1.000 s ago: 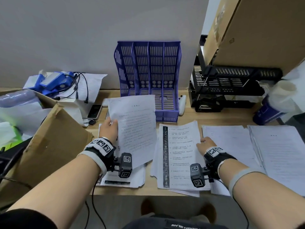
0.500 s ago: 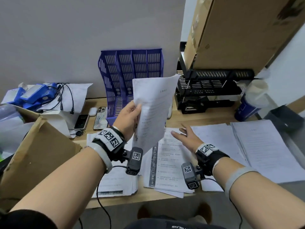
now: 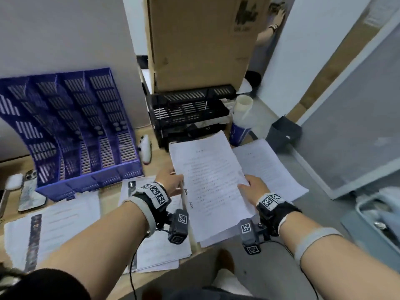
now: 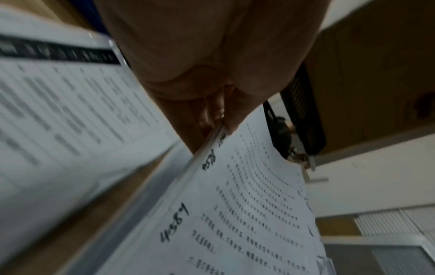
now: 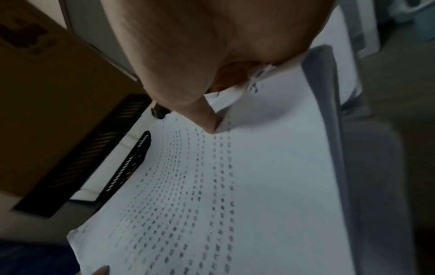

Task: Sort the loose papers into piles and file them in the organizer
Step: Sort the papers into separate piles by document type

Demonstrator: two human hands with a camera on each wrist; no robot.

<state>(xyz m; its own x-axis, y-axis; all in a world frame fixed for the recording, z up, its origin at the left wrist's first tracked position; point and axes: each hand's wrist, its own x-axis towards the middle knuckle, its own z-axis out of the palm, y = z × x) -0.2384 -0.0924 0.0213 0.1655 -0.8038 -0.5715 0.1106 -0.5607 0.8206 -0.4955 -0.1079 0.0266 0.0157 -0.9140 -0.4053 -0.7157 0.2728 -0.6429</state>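
two hands share one printed sheet (image 3: 207,180) right now: the left hand (image 3: 171,182) pinches its left edge, thumb over the print and fingers beneath, as the left wrist view shows, and the right hand (image 3: 252,187) grips its right edge with the thumb (image 5: 207,119) pressed on the text and the paper buckling under it. held by both edges like that, the sheet stays flat and squared, which looks like a way to lower it neatly onto the pile (image 3: 218,232) directly below, near the desk's front edge, with no corner folding.

another pile (image 3: 272,169) lies at about 3 o'clock of the held sheet, partly covered by it. two more piles, each with a dark strip down the page, lie at 8 o'clock: one (image 3: 54,226) far left, one (image 3: 160,250) under the left forearm. the blue organizer (image 3: 80,135) stands at 10 o'clock against the wall and no paper shows in any visible slot, so i judge the sorting is under way and filing not begun. a black wire tray (image 3: 188,113) sits at 12 o'clock under a cardboard box (image 3: 201,40).

against half a second back: then only the left hand held the sheet, raised upright in front of the organizer, and the right hand hovered spread over the striped pile. now the sheet has come down and to the right, and the right hand has taken its other edge.
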